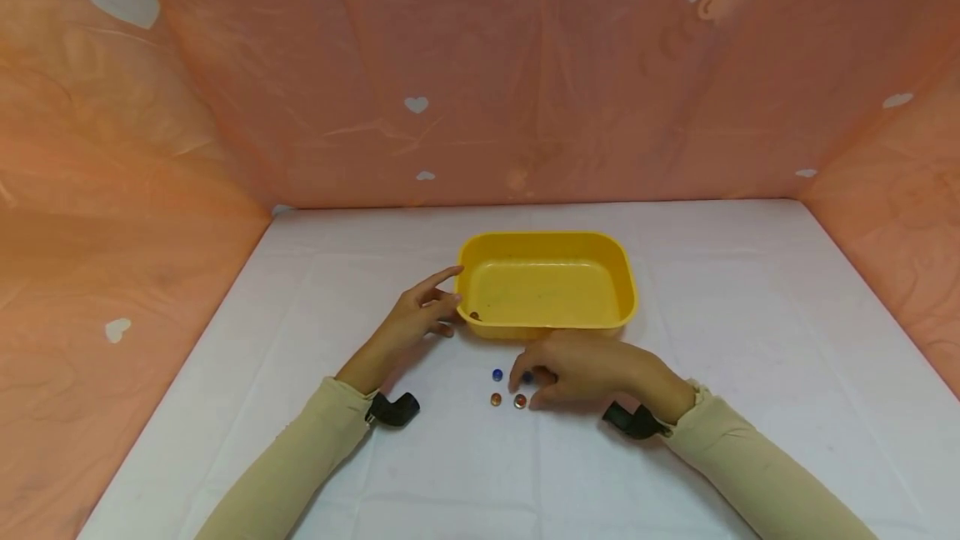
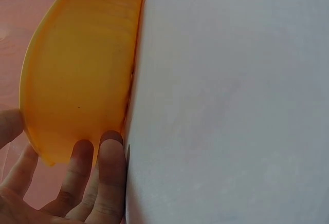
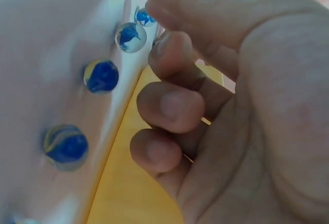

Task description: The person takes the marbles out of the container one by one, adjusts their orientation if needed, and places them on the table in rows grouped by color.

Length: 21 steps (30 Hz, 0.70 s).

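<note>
My right hand (image 1: 573, 367) is low over the table in front of a yellow plastic basin (image 1: 545, 330), its fingers bent. Its thumb and index tips are beside an orange-red marble (image 1: 520, 401); no firm pinch can be made out. Near it lie an orange marble (image 1: 496, 399) and a blue marble (image 1: 497, 375). In the right wrist view, several blue-swirled glass marbles (image 3: 101, 76) line up by the curled fingers. At the basin's left end, my left hand (image 1: 420, 311) touches the rim and outer wall with extended fingers (image 2: 110, 165).
Inside the basin, a small brownish marble (image 1: 474, 317) lies at the near left corner. A white cloth (image 1: 360, 473) covers the table. Orange sheeting with pale hearts (image 1: 480, 65) encloses the back and sides. Each wrist wears a black camera mount (image 1: 396, 410).
</note>
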Each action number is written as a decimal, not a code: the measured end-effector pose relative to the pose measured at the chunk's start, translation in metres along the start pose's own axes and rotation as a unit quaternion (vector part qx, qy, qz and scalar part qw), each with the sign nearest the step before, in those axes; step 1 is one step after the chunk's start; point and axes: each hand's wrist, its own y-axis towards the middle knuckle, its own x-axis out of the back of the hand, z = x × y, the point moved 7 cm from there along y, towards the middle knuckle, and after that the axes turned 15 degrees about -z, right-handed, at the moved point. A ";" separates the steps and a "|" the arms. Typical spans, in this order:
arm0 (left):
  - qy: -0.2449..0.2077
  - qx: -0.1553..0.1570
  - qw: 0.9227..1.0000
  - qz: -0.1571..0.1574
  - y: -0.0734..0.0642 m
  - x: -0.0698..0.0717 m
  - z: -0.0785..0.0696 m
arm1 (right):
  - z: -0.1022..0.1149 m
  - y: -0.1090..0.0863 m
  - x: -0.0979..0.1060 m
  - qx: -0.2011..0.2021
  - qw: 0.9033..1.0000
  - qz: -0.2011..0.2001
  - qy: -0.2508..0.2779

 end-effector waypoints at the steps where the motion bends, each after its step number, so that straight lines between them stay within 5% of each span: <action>1: 0.001 0.000 1.000 0.000 0.000 0.000 0.000 | 0.001 0.000 -0.001 0.004 1.000 -0.001 -0.003; 21: 0.007 -0.004 1.000 -0.001 0.000 0.001 0.000 | 0.004 0.001 -0.006 0.013 1.000 0.017 -0.015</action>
